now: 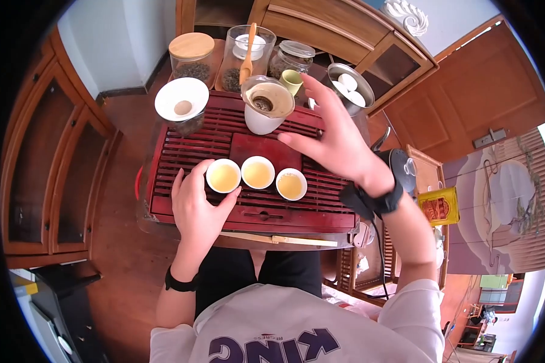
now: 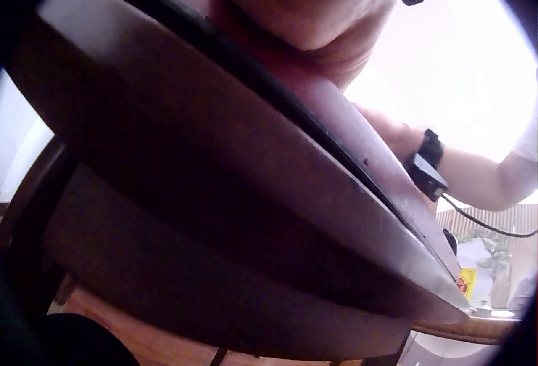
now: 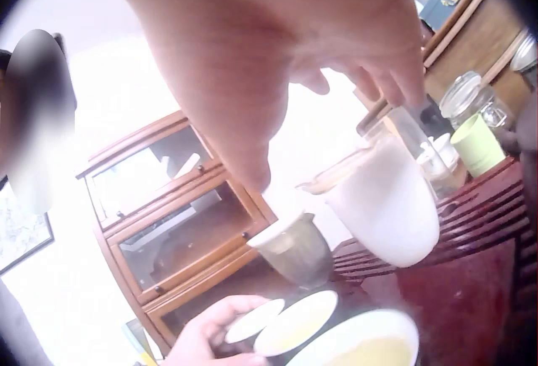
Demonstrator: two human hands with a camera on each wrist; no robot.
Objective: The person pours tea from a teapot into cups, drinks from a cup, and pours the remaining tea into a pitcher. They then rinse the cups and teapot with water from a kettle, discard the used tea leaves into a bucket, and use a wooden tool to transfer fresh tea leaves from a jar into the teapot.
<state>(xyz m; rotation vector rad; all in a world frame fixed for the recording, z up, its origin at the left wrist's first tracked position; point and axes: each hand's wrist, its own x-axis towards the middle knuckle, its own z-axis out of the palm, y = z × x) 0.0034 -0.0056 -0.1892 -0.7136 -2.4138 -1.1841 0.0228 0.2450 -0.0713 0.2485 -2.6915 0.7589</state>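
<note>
My left hand (image 1: 194, 206) pinches the leftmost white teacup (image 1: 223, 176) between thumb and fingers; the cup holds pale yellow tea. Beside it stand a middle teacup (image 1: 258, 173) and a right teacup (image 1: 291, 184), both with the same tea. In the air over the tray's right side, my right hand (image 1: 342, 142) has its thumb and fingers spread, with nothing in its grasp. Nearest to it is a white vessel (image 1: 263, 124) with dark tea leaves inside its wide top. In the left wrist view, the tray's side hides the cups and fingertips.
The slatted red tea tray (image 1: 309, 218) bears the cups. A white funnel-shaped strainer (image 1: 181, 100) sits on a glass pitcher at back left. Behind are a wooden-lidded jar (image 1: 191, 54), a glass container with a wooden scoop (image 1: 247, 63), a green cup (image 1: 291, 80) and a metal bowl (image 1: 366, 85).
</note>
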